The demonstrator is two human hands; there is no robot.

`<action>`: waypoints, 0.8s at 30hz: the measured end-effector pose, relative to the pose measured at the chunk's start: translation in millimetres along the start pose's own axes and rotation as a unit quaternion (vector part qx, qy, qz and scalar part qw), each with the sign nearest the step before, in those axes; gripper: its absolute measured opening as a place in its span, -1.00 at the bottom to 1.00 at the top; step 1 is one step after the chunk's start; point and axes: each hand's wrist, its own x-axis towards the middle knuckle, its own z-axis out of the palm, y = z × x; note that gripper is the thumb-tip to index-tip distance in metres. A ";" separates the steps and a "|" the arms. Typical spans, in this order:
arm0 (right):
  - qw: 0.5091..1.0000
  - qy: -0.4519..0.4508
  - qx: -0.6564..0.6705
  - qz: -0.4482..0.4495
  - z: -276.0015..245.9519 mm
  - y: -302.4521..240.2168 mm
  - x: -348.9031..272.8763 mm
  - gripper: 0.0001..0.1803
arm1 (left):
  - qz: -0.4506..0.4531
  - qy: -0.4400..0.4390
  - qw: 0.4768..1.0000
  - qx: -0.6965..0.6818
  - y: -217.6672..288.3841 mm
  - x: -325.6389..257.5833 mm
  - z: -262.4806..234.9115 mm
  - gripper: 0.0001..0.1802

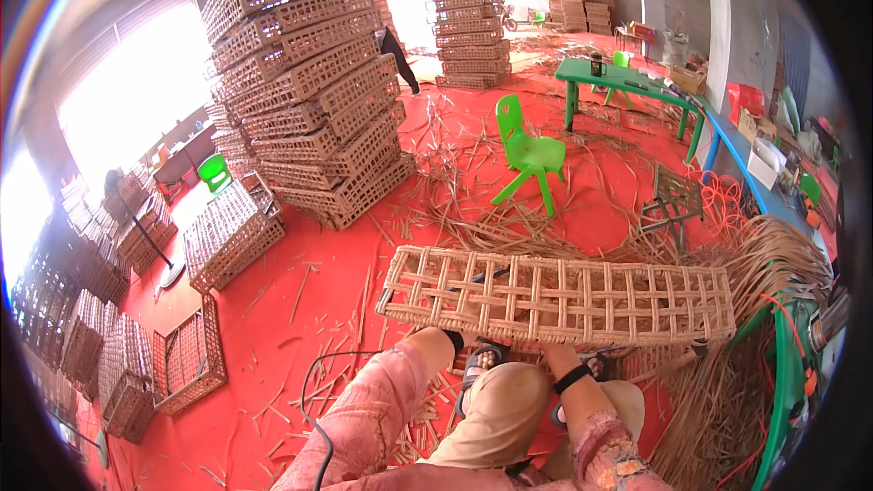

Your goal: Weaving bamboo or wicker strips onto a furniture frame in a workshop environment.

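Pink sleeves (373,403), six o'clock | woven basket (561,298), four o'clock: likely light, stiff; we'd hold its bound edges | right hand (556,356) at near edge, left hand hidden; grips we can't tell

Left forearm (368,411) and right forearm (589,402) angled forward, both wrists (574,377) dark-banded, fingers mostly hidden.

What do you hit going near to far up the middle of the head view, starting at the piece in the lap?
Woven rattan basket → green plastic chair → green table → tall freestanding basket stack → brown stacks by the back wall.
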 end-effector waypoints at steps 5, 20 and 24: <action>0.991 -0.111 0.028 0.066 -14.8 -10.6 3.7 -0.67 | 0.015 -0.050 0.997 -0.060 -8.4 0.9 6.0 -0.62; 0.988 -0.073 0.108 0.079 23.7 3.1 12.2 -0.69 | 0.051 -0.091 0.989 -0.102 -14.4 10.2 14.5 -0.61; 0.988 0.032 0.145 0.046 1.4 -16.5 6.9 -0.72 | 0.064 -0.092 0.989 -0.094 -7.5 15.5 19.9 -0.59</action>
